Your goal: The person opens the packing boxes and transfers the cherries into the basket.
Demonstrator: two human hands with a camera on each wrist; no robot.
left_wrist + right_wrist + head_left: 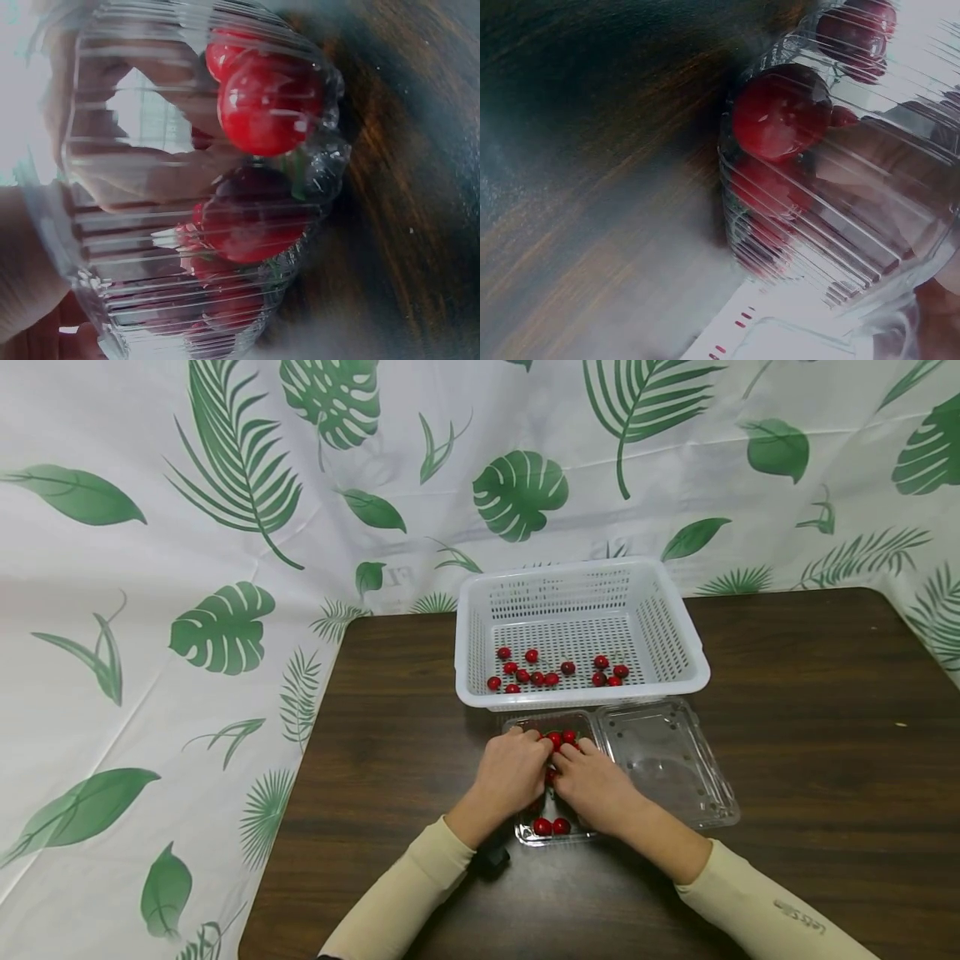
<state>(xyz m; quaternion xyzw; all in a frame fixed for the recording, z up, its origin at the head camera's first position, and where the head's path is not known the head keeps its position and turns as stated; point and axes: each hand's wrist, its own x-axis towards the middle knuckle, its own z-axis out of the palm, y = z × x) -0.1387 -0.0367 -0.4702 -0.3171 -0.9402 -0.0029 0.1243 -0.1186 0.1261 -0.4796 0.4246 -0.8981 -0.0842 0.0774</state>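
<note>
A clear plastic clamshell box (pixel 525 839) lies open on the table, with red cherries (pixel 552 827) inside. My left hand (pixel 512 768) reaches into its left side, fingers bent downward. Through the ribbed wall in the left wrist view, thumb and finger close round a bit of dark red, seemingly a cherry (pixel 201 137). My right hand (pixel 596 787) reaches in from the right, its fingertips among the cherries near the left hand. In the right wrist view, its fingers (pixel 862 161) touch or nearly touch cherries behind the wall; their grip is unclear.
Behind the box stands a white perforated basket (pixel 581 696) with several loose cherries on its floor. The clamshell's hinged lid (pixel 660 764) lies flat to the right. A leaf-patterned cloth (pixel 420 527) hangs behind the dark wooden table (pixel 810 718).
</note>
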